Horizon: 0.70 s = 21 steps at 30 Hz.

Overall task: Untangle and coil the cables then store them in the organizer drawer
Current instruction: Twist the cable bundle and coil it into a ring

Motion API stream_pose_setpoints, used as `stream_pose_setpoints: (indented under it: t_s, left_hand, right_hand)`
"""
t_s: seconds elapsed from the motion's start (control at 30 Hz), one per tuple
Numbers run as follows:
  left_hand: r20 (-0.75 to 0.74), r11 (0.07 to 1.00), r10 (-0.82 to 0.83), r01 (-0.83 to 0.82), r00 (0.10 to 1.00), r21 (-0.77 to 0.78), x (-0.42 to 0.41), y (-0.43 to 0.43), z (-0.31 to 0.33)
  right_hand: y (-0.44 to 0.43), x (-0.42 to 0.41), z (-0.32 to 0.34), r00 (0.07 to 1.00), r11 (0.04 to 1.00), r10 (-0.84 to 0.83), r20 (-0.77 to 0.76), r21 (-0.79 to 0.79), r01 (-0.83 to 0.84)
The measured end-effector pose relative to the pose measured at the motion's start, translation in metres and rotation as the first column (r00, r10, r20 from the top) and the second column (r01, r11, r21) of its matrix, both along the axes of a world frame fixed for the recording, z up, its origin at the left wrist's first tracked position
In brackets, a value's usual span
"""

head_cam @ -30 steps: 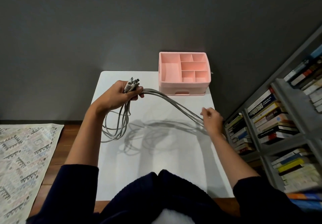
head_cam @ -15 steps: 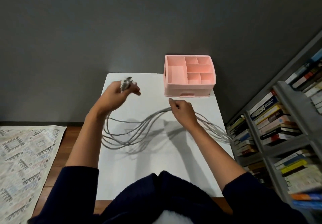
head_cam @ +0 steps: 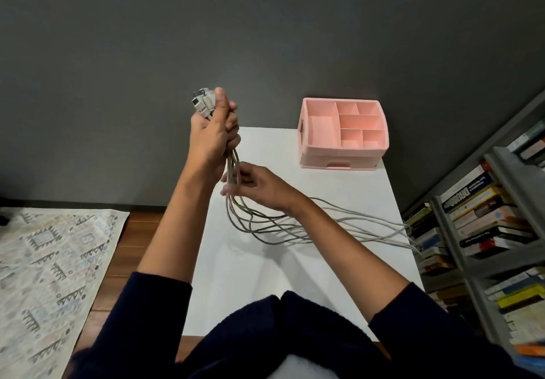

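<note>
Cables [head_cam: 265, 225], grey and thin, were gathered into one bundle, their white plug ends [head_cam: 203, 102] sticking up out of the top of the left hand [head_cam: 213, 133]. That hand was raised above the table's far left part and closed into a fist around the bundle just below the plugs, thumb upright beside them. From the fist the strands hung straight down as a tight bunch.

Just below, the right hand [head_cam: 259, 187] met the hanging strands, its fingers [head_cam: 233, 179] loosely curled about them, part open rather than clenched; how firmly it held them could not be told. Past this hand the cables spread apart into several loose, crossing curves that lay on the white table [head_cam: 236, 284], ran under the right forearm and trailed off over the table's right edge toward the bookshelf [head_cam: 483, 231], where their far ends were hard to make out.

At the table's far right corner stood the pink organizer [head_cam: 343, 133], its top split into open compartments and its drawer [head_cam: 337, 164] shut at the front, well apart from the cables. A patterned rug [head_cam: 50, 275] lay on the wooden floor to the left.
</note>
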<state>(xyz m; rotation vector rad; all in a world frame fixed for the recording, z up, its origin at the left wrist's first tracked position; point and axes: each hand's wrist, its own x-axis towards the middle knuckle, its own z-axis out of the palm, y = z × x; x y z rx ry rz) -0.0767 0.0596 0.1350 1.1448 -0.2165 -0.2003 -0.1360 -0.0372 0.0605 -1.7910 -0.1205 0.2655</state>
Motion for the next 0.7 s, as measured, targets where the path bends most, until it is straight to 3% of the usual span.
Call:
stream_pose_setpoints:
  t_s: [0.2,0.3,0.43,0.7]
  left_hand:
    - [-0.225,0.962,0.039,-0.098,0.974,-0.256,0.021,0.027,-0.013]
    - [-0.367,0.912,0.02,-0.167,0.93,-0.374,0.029,0.042,-0.019]
    - [-0.495,0.85,-0.012,-0.252,0.869,-0.462,0.035,0.056,-0.024]
    - [-0.602,0.823,-0.108,-0.268,0.792,-0.501,0.034,0.048,-0.03]
  right_hand:
    - [0.012,-0.001,0.005,0.998,1.0,0.002,-0.059,0.014,-0.001]
    - [0.01,-0.005,0.007,0.996,0.963,-0.032,0.088,-0.265,0.055]
    - [0.002,-0.01,0.001,0.94,0.829,0.006,0.342,-0.527,0.186]
    - [-0.011,-0.012,-0.016,0.736,0.686,-0.039,0.676,-0.517,0.512]
